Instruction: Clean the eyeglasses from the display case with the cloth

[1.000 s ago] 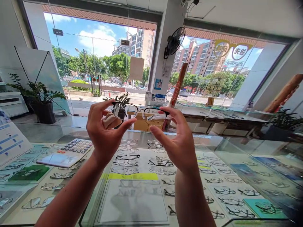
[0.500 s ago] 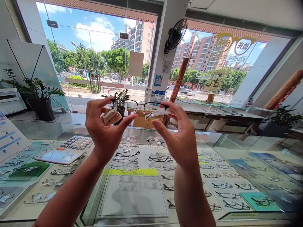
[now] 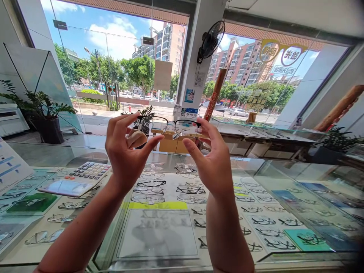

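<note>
A pair of eyeglasses [image 3: 171, 122] with a dark upper rim is held up in front of me, above the glass display counter. My left hand [image 3: 125, 146] grips its left end, fingers at the upper corner and thumb below the lens. At the other end, my right hand [image 3: 214, 151] pinches the frame's upper right corner, its thumb under the right lens. A beige cloth [image 3: 137, 139] shows between my left fingers and the left lens. The street beyond is visible through both lenses.
Several rows of glasses [image 3: 149, 189] lie inside the display counter [image 3: 159, 231]. A calculator [image 3: 78, 178] rests on the left of the glass top beside a printed sheet [image 3: 13, 161]. Potted plants [image 3: 51, 129], a wall fan [image 3: 212, 40] and large windows are farther off.
The eyeglasses and both hands have shifted very slightly, the left hand a little to the right. The view has moved slightly as well. Both hands keep hold of the eyeglasses.
</note>
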A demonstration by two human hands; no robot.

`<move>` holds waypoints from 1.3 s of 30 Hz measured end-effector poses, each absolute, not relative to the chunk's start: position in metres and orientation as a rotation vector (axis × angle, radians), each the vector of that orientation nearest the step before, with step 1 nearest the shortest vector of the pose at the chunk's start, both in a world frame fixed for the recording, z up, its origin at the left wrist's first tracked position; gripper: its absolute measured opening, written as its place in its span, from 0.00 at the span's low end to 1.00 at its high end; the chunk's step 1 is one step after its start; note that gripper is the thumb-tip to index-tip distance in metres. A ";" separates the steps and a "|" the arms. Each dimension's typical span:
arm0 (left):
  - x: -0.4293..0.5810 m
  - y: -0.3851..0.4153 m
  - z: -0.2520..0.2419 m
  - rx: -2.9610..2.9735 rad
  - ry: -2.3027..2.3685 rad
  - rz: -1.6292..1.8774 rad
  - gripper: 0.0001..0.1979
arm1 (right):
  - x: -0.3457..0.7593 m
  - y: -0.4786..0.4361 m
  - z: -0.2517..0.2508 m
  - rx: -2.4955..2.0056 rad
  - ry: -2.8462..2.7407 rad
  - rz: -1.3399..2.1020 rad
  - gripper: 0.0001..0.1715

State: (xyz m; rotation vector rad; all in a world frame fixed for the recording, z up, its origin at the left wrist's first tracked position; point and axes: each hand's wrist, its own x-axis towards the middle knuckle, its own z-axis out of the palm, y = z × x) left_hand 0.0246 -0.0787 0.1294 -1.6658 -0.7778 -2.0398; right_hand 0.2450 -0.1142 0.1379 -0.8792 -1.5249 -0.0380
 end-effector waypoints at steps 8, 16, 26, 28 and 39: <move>0.024 -0.082 0.131 -1.706 -0.818 -2.058 0.28 | 0.246 -0.114 0.137 -0.922 -1.516 -0.038 0.32; 0.026 -0.084 0.131 -1.743 -0.908 -2.004 0.24 | 0.247 -0.117 0.139 -0.984 -1.495 -0.022 0.31; 0.031 -0.082 0.127 -1.703 -0.923 -2.044 0.27 | 0.247 -0.115 0.136 -1.026 -1.542 0.028 0.33; 0.031 -0.082 0.127 -1.700 -0.928 -2.033 0.27 | 0.247 -0.115 0.136 -1.031 -1.543 0.027 0.33; 0.034 -0.079 0.126 -1.681 -0.937 -2.034 0.28 | 0.248 -0.106 0.129 -1.023 -1.586 0.000 0.33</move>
